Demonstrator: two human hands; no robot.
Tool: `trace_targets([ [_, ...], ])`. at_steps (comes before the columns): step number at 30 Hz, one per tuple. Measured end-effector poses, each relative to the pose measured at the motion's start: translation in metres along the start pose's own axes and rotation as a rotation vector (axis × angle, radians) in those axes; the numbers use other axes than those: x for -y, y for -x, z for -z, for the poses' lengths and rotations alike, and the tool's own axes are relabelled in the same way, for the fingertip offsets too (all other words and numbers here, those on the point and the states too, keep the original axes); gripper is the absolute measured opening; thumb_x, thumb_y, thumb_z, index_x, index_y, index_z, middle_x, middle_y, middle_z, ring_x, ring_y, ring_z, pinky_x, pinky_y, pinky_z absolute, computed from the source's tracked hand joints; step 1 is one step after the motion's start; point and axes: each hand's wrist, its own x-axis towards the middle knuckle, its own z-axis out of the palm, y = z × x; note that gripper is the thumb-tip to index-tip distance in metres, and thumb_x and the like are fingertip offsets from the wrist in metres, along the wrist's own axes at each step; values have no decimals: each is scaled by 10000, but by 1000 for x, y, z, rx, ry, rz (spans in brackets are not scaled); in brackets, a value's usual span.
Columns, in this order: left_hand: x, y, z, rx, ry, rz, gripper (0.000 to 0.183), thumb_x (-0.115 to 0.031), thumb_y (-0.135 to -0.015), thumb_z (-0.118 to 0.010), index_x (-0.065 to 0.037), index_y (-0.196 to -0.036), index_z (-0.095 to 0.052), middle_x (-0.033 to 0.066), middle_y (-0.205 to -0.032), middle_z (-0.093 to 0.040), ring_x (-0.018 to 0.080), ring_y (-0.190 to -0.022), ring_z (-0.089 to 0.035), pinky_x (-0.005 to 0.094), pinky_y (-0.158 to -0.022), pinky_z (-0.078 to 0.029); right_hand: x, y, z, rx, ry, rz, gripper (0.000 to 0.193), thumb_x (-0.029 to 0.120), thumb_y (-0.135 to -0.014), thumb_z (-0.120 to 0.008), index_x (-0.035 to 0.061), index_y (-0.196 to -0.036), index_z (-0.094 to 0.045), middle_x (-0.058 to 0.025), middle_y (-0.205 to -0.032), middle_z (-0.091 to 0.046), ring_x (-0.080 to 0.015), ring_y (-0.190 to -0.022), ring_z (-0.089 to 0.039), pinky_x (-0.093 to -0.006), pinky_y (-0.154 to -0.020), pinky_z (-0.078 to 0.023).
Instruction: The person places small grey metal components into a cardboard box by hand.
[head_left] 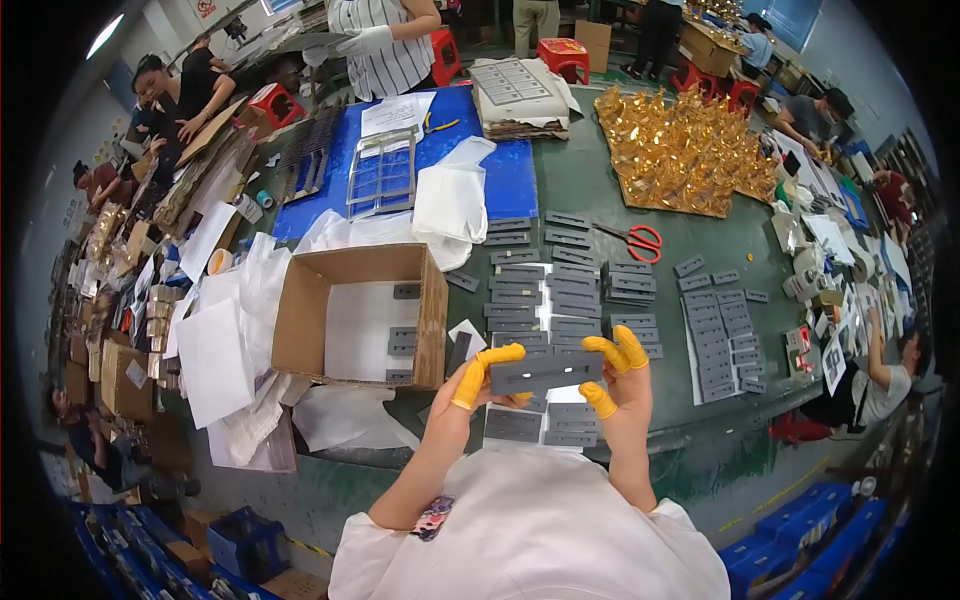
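Nearest to us is the white shirt [530, 535] at the lower edge, with our two forearms reaching past it over the green table [560, 190]. Between our hands we have one dark grey plate [545, 374], raised above the rows of similar grey pieces [515, 427] on the table. It is a long, narrow rectangle with a dull, even surface, straight edges and squared corners. A slender recess runs along its middle, and we see a small bright opening toward each end of it. The plate tilts a little, its right end higher.

Our left hand [473, 388] grips the left end, one finger laid along the top edge. Our right hand [625, 380] is at the other end, thumb and fingers parted around it; we cannot tell whether they press on it. Yellow covers sheathe the fingertips we can see. To our left, an open cardboard box [435, 320] holds more grey pieces; beyond the rows lie red-handled scissors [643, 243].
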Motion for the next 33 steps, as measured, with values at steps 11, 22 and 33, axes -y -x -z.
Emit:
trace_targets([
  [11,-5,3,-8,-38,115,36,428,-294,-944,-310,34,-1191,-432,176,-987,-580,264,-807,-599,369,-753,-476,-3,4,-1,6,26,5,371,-33,-740,-632,-18,-1097,-528,-104,-1078,-538,-201,-1020,-522,-298,-855,-432],
  [22,5,3,-12,-46,176,183,381,-249,-943,-306,33,-1163,-437,175,-977,-577,267,-821,-594,364,-772,-470,3,7,2,-137,89,-117,247,-3,-749,-644,-29,-990,-597,-78,-998,-560,-159,-914,-551,-252,-808,-438],
  [33,7,-7,-18,48,473,202,410,-305,-941,-344,7,-1199,-416,155,-1109,-521,264,-1004,-530,384,-818,-459,12,9,-9,-168,437,123,308,120,-675,-729,30,-951,-625,-54,-937,-586,-164,-850,-567,-257,-715,-454],
])
